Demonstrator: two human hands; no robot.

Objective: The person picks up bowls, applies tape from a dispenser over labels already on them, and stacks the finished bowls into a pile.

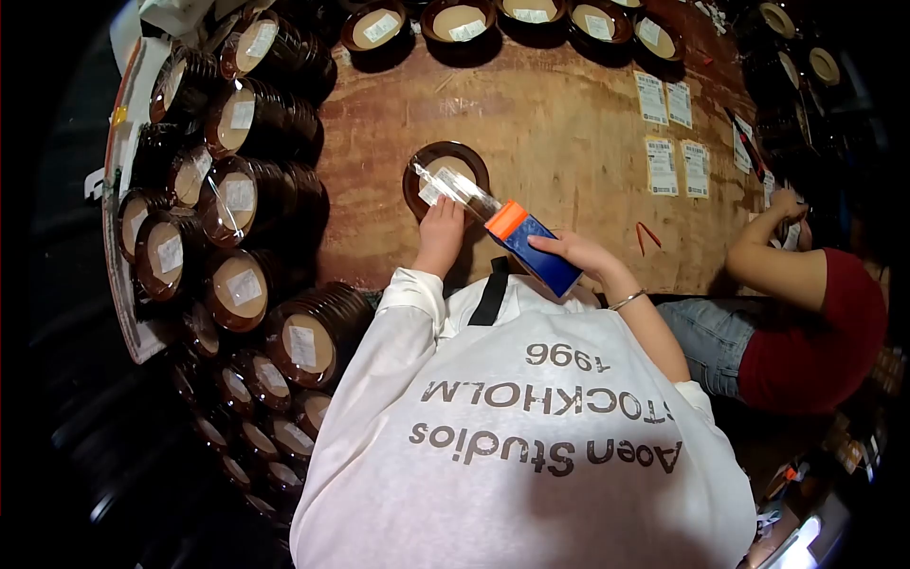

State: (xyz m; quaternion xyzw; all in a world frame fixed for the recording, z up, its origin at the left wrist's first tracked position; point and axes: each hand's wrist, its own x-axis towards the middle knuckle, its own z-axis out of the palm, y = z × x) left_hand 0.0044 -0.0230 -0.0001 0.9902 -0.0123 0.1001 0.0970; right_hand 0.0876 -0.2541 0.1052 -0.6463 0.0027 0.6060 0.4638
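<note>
A round brown bowl with a clear lid and a white label (438,163) lies on the wooden table (559,123) in front of me. My left hand (441,232) rests on its near edge. My right hand (580,254) grips a blue tape dispenser with an orange collar (529,245). A strip of clear tape (457,187) runs from the dispenser across the bowl's lid.
Stacks of lidded brown bowls (237,199) lie on their sides at the left. More labelled bowls (531,14) line the far edge. Paper labels (662,166) lie at the right. A small red item (647,235) lies nearby. A person in a red top (815,322) sits at my right.
</note>
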